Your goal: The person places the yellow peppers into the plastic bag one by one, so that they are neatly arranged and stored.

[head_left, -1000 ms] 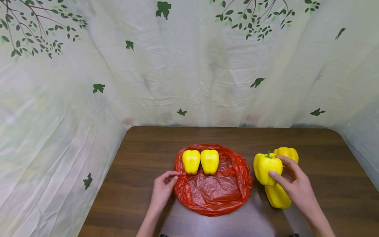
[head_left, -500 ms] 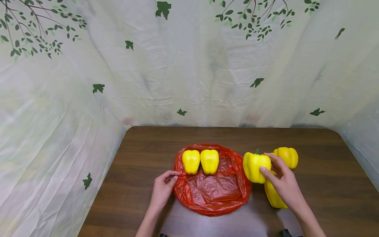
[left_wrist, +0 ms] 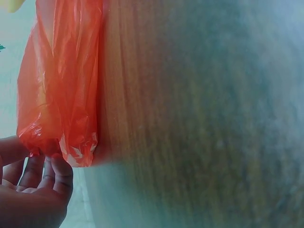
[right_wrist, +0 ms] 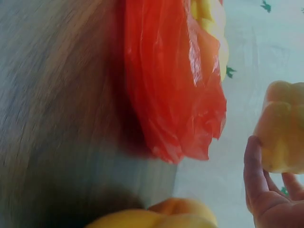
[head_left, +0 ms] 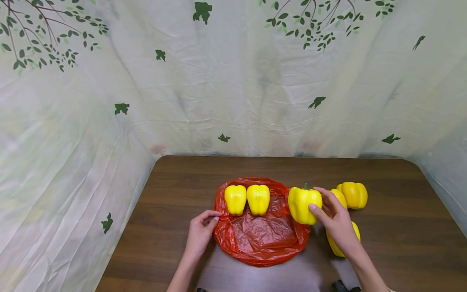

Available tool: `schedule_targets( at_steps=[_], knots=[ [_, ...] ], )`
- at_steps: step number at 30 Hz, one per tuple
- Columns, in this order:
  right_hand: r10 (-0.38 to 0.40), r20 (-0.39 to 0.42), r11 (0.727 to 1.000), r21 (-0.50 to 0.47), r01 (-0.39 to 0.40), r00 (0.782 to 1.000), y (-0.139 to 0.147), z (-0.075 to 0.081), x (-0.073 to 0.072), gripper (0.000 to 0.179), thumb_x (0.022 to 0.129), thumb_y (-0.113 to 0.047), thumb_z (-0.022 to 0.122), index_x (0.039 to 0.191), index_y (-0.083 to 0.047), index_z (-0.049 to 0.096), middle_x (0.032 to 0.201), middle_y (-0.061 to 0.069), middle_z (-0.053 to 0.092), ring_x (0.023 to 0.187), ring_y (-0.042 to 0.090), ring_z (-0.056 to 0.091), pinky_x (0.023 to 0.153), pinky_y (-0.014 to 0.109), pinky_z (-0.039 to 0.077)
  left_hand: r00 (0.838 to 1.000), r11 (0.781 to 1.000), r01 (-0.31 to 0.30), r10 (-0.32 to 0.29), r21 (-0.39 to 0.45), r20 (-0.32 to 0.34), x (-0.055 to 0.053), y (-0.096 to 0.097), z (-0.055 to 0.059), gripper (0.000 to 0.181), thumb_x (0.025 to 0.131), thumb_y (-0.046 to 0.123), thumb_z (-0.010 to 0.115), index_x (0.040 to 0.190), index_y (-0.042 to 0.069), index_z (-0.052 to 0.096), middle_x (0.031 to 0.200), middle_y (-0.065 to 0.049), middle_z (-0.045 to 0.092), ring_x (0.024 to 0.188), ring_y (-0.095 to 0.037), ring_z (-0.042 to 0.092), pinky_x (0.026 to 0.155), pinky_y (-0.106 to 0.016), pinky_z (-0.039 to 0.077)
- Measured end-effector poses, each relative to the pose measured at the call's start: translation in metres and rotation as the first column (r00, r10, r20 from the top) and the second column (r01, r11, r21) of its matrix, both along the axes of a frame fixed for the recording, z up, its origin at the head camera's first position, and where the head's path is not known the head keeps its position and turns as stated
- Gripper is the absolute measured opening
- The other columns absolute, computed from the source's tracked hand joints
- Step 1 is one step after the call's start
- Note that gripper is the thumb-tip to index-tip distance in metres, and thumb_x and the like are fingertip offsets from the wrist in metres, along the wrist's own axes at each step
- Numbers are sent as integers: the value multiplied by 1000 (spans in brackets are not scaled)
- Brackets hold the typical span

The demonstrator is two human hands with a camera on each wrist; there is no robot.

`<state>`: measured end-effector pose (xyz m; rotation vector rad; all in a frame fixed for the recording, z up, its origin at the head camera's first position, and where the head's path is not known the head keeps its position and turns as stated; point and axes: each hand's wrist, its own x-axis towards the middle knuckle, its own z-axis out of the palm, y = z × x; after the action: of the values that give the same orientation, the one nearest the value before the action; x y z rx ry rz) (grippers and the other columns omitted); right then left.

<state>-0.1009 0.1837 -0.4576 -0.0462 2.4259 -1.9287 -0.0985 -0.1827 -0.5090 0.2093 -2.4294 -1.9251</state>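
The right hand [head_left: 333, 221], its grip curled round a yellow pepper [head_left: 305, 205], had just swung from the loose peppers [head_left: 355, 195] to the two-o'clock edge of the red bag [head_left: 264, 235], apparently nearing its mouth. The left hand [head_left: 202, 228] pinched the nine-o'clock edge; open room lay inside toward five, two peppers [head_left: 235, 200] sitting at ten and twelve.

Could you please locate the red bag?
In the head view, the bag lies on the table, its left edge pinched by the left hand, two peppers inside.

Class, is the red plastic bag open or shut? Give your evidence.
Open: the red bag has its rim spread wide, showing two yellow peppers inside.
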Motion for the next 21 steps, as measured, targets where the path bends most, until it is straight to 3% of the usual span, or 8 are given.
schedule_targets(
  at_steps=[3, 10, 12, 18, 21],
  knots=[
    [4, 22, 1000, -2, -4, 1000, -4, 0, -1, 59, 99, -35, 59, 149, -13, 36, 140, 14, 47, 121, 33, 50, 85, 22, 49, 1000, 1000, 1, -1, 5, -3, 0, 1, 0, 14, 93, -2, 62, 101, 3, 73, 102, -13, 68, 81, -22, 61, 70, -25, 53],
    [18, 98, 1000, -25, -16, 995, -15, -3, -5, 64, 96, -42, 61, 148, -15, 35, 142, 14, 46, 119, 33, 53, 89, 27, 50, 999, 1000, 11, -10, -8, 32, 8, 10, 37, 14, 92, -7, 60, 100, -4, 71, 101, -18, 67, 82, -28, 61, 71, -27, 54],
    [25, 113, 999, -35, -21, 993, -17, -3, -6, 64, 95, -43, 63, 147, -16, 36, 143, 14, 45, 121, 33, 53, 90, 31, 50, 1000, 1000, 10, -10, -2, 24, 7, 9, 33, 14, 92, -7, 60, 100, -4, 71, 100, -18, 68, 81, -28, 61, 70, -27, 54],
    [51, 140, 996, -79, -40, 989, -27, -2, -11, 65, 92, -41, 68, 145, -14, 40, 141, 14, 48, 121, 32, 55, 91, 36, 51, 1000, 1000, -14, 13, 20, 13, 1, 1, 3, 15, 93, -3, 62, 101, 2, 73, 101, -13, 68, 81, -23, 61, 70, -25, 53],
    [62, 163, 996, -75, -50, 985, -32, -1, -12, 65, 91, -42, 68, 144, -15, 42, 141, 14, 48, 118, 31, 56, 91, 39, 51, 1000, 1000, -15, 15, 19, 0, 0, 0, -2, 14, 93, -2, 63, 101, 3, 73, 101, -13, 68, 81, -23, 61, 70, -25, 53]
  ],
)
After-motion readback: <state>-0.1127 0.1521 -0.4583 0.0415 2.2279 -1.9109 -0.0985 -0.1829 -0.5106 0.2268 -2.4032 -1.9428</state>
